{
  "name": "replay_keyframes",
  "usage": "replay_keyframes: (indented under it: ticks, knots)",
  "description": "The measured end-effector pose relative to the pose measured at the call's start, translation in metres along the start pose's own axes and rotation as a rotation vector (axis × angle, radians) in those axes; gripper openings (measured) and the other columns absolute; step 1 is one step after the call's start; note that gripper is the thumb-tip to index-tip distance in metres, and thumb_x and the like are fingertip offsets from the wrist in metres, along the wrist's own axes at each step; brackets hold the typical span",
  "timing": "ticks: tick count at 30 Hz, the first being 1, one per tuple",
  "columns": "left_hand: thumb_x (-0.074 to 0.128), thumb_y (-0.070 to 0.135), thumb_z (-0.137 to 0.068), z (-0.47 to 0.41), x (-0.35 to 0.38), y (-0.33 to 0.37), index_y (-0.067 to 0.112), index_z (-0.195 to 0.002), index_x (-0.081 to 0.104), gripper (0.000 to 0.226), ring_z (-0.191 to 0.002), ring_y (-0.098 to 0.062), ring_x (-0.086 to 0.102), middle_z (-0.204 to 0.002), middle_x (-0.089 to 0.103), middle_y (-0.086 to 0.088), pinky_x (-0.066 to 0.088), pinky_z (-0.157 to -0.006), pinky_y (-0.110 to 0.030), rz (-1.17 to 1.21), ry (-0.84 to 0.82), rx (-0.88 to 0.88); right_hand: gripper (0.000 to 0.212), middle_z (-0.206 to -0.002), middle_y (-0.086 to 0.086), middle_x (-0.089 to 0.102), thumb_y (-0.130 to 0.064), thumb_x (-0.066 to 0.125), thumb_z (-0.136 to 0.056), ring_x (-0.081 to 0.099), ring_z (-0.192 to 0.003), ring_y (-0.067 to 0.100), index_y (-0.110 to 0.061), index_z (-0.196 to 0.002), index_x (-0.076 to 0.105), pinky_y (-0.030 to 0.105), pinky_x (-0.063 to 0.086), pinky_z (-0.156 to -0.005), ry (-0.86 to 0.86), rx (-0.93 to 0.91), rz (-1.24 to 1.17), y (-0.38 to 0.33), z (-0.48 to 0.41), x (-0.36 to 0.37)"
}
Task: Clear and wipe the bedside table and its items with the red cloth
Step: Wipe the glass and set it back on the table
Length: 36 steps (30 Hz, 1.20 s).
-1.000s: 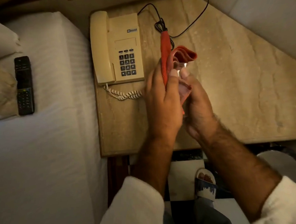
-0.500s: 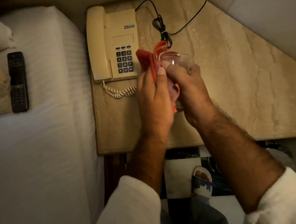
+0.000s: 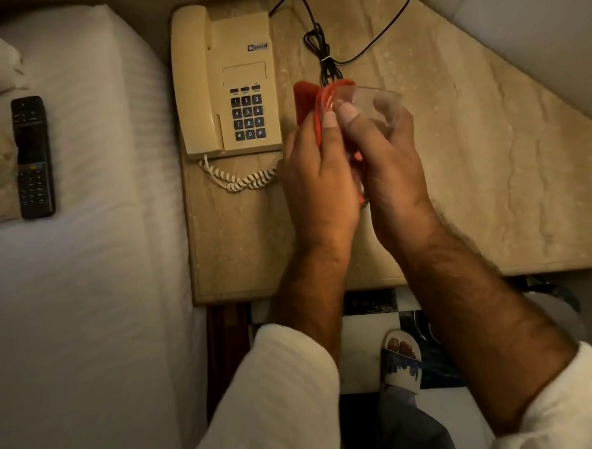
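Above the beige stone bedside table (image 3: 491,179), my right hand (image 3: 393,171) grips a clear drinking glass (image 3: 374,107), tilted with its mouth pointing away and to the right. My left hand (image 3: 320,185) holds the red cloth (image 3: 310,101) pressed against the left side of the glass. Most of the cloth is hidden between my palms; a folded part sticks out above my left fingers. A cream corded telephone (image 3: 225,83) sits at the table's left rear, just left of my hands.
A black cable (image 3: 323,47) with a bundled loop lies on the table behind the glass. The phone's coiled cord (image 3: 240,179) rests near my left hand. A black remote (image 3: 32,157) lies on the white bed (image 3: 84,269) at left. My sandalled foot (image 3: 401,359) stands on the chequered floor.
The glass has turned in my right hand so more of it shows beyond my fingers. The cloth has shifted from a long upright fold to a bunch at the glass's left side.
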<state>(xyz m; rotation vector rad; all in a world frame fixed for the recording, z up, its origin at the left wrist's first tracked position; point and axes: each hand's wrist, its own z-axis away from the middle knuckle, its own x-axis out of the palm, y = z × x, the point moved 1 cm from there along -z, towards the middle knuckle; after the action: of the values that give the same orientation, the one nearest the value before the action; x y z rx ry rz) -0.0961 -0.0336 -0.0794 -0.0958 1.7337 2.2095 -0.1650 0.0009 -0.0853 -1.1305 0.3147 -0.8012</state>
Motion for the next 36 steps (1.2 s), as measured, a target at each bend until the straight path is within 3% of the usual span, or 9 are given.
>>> replay_keyframes:
  ticks: [4, 7, 10, 18, 22, 26, 29, 33, 36]
  knots:
    - [0.043, 0.039, -0.112, 0.028, -0.007, -0.010, 0.022, -0.143, 0.065, 0.042, -0.128, -0.013, 0.062, -0.139, 0.065, 0.000, 0.052, -0.104, -0.022, -0.071, -0.015, 0.057, 0.052, -0.111, 0.016, 0.076, -0.036, 0.073, -0.095, 0.073, -0.088, 0.017, 0.006, -0.124, 0.058, 0.037, 0.064, -0.082, -0.004, -0.025, -0.039, -0.013, -0.012, -0.004]
    - [0.047, 0.037, -0.113, 0.031, -0.011, -0.017, 0.017, -0.131, 0.073, 0.038, -0.117, -0.030, 0.073, -0.123, 0.077, -0.010, 0.057, -0.105, -0.043, 0.164, -0.155, -0.417, 0.031, -0.088, 0.006, 0.070, -0.033, 0.065, -0.101, 0.068, -0.077, 0.023, -0.005, -0.113, 0.063, 0.036, 0.059, -0.071, -0.073, 0.011, -0.130, -0.011, -0.009, -0.015]
    - [0.053, 0.030, -0.108, 0.009, -0.014, -0.015, 0.012, -0.094, 0.084, 0.039, -0.091, -0.032, 0.078, -0.095, 0.082, -0.012, 0.062, -0.086, -0.041, 0.387, -0.158, -0.667, 0.040, -0.110, 0.023, 0.075, -0.033, 0.062, -0.103, 0.073, -0.100, 0.042, 0.002, -0.122, 0.067, 0.050, 0.061, -0.094, -0.148, -0.016, 0.013, 0.007, 0.009, -0.018]
    - [0.051, 0.040, -0.109, 0.000, -0.022, -0.008, 0.021, -0.136, 0.069, 0.037, -0.123, -0.028, 0.071, -0.129, 0.075, -0.009, 0.057, -0.106, -0.045, 0.453, -0.122, -0.279, 0.052, -0.130, 0.007, 0.070, -0.035, 0.068, -0.097, 0.066, -0.124, 0.022, -0.005, -0.139, 0.059, 0.052, 0.053, -0.111, -0.040, -0.150, 0.176, 0.013, 0.021, -0.016]
    - [0.049, 0.037, -0.111, 0.035, -0.046, -0.030, 0.030, -0.130, 0.069, 0.029, -0.112, -0.014, 0.075, -0.122, 0.077, 0.000, 0.061, -0.088, -0.026, 0.240, -0.238, -0.151, 0.061, -0.127, -0.004, 0.065, -0.036, 0.069, -0.098, 0.063, -0.126, 0.021, -0.011, -0.151, 0.052, 0.045, 0.053, -0.114, 0.061, -0.150, 0.173, 0.006, 0.006, -0.021]
    - [0.046, 0.040, -0.108, 0.046, -0.084, -0.049, 0.016, -0.133, 0.068, 0.041, -0.109, -0.003, 0.069, -0.121, 0.071, 0.006, 0.056, -0.083, -0.015, -0.052, 0.166, 0.063, 0.069, -0.137, 0.000, 0.062, -0.033, 0.076, -0.095, 0.059, -0.132, 0.013, -0.015, -0.155, 0.047, 0.027, 0.054, -0.110, 0.084, -0.259, 0.223, -0.013, -0.023, -0.022]
    - [0.042, 0.036, -0.111, 0.032, -0.105, -0.066, 0.025, -0.142, 0.062, 0.039, -0.129, -0.001, 0.050, -0.141, 0.056, 0.020, 0.051, -0.103, -0.035, -0.454, 0.305, 0.411, 0.065, -0.140, 0.009, 0.060, -0.027, 0.078, -0.094, 0.058, -0.132, 0.020, -0.009, -0.149, 0.047, 0.026, 0.055, -0.108, 0.030, -0.356, 0.283, -0.026, -0.044, -0.013]
    - [0.042, 0.042, -0.109, 0.022, -0.097, -0.115, 0.019, -0.154, 0.056, 0.053, -0.144, -0.039, 0.049, -0.159, 0.054, -0.010, 0.042, -0.115, -0.060, -1.035, -0.037, 0.491, 0.071, -0.147, 0.011, 0.055, -0.017, 0.078, -0.093, 0.055, -0.137, 0.021, -0.005, -0.153, 0.041, 0.024, 0.054, -0.106, -0.068, -0.413, 0.385, -0.034, -0.069, 0.003]
    - [0.039, 0.053, -0.109, 0.026, -0.094, -0.149, 0.022, -0.166, 0.035, 0.065, -0.159, -0.040, 0.031, -0.174, 0.031, -0.009, 0.028, -0.127, -0.063, -1.298, -0.144, 0.511, 0.073, -0.150, 0.010, 0.054, -0.017, 0.078, -0.094, 0.054, -0.139, 0.021, -0.005, -0.155, 0.038, 0.025, 0.054, -0.107, -0.125, -0.434, 0.415, -0.034, -0.081, 0.017]
